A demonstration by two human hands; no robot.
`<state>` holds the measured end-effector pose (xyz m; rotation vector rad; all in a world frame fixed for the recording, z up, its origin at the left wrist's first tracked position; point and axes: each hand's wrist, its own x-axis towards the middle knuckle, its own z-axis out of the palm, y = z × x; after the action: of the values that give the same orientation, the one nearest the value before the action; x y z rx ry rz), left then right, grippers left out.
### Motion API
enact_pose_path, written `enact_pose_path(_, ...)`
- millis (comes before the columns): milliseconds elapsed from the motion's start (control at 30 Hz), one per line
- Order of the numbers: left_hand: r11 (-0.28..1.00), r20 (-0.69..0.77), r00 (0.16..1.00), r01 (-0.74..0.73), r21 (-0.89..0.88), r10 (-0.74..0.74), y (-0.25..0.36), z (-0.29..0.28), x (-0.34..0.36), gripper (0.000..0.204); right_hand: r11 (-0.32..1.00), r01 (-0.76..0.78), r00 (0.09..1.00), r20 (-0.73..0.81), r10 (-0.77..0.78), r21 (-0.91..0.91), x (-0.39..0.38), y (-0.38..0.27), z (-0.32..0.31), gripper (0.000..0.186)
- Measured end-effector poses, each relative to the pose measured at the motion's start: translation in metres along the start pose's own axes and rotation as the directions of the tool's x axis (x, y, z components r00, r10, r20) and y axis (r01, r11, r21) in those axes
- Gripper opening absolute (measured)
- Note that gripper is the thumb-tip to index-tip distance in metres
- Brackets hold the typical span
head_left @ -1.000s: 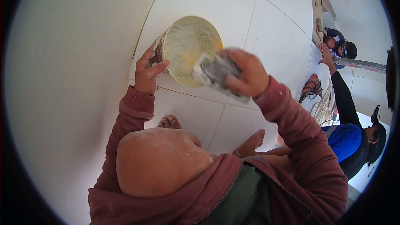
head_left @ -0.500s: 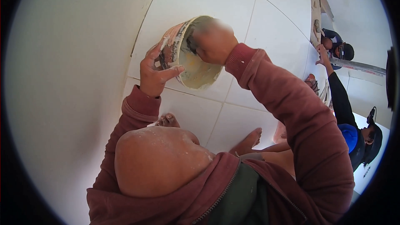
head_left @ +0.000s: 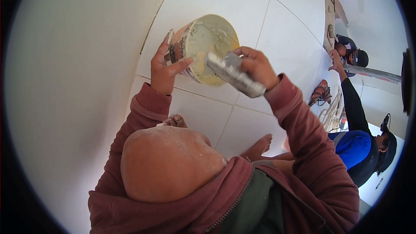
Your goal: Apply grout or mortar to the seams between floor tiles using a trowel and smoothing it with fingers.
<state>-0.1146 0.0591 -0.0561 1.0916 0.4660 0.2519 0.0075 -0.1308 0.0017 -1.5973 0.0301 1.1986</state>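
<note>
My left hand [head_left: 165, 70] grips the side of a small round bucket [head_left: 203, 47], tilted so its mouth faces me. Pale yellowish paste coats its inside. My right hand [head_left: 257, 66] holds a grey, paste-caked trowel [head_left: 234, 74] whose blade reaches across the bucket's lower rim. Both arms wear dusty maroon sleeves. The bucket is held up in the air above a white tiled floor [head_left: 260, 13].
A white wall [head_left: 73, 82] fills the left. My bare feet [head_left: 258, 146] stand on the tiles below. To the right, a person in a blue top [head_left: 357, 147] crouches, and another person [head_left: 349, 52] works farther back near a long straightedge [head_left: 375, 73].
My right hand has drawn back out of the bucket with the trowel, which now lies across the lower rim. The bucket has tilted more toward me.
</note>
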Motion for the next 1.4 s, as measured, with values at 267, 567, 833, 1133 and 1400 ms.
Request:
enact_pose_path(267,0.986,-0.080,0.987,0.130,-0.108,-0.139,-0.002,0.005,0.008,0.068,0.308,0.601,0.741,0.370,-0.560,-0.737,-0.043,0.045,-0.002,0.052)
enact_pose_path(567,0.978,-0.120,0.974,0.177,-0.112,-0.190,0.010,0.003,0.003,0.071,0.344,0.640,0.674,0.287,-0.681,-0.687,-0.047,0.033,-0.014,0.046)
enact_pose_path(833,0.980,-0.175,0.969,0.154,-0.124,-0.174,0.002,0.010,0.006,0.077,0.208,0.457,0.698,0.204,-0.686,-0.865,-0.039,0.068,0.009,0.052)
enact_pose_path(1133,0.967,-0.135,0.962,0.221,-0.125,-0.237,0.019,0.012,0.005,0.076,0.934,0.349,0.937,-0.028,-0.348,0.075,-0.046,0.053,-0.023,0.048)
enact_pose_path(1400,0.972,-0.134,0.968,0.194,-0.132,-0.212,0.016,0.019,0.002,0.079,0.902,0.410,0.907,-0.049,-0.419,-0.137,-0.034,0.044,-0.007,0.044)
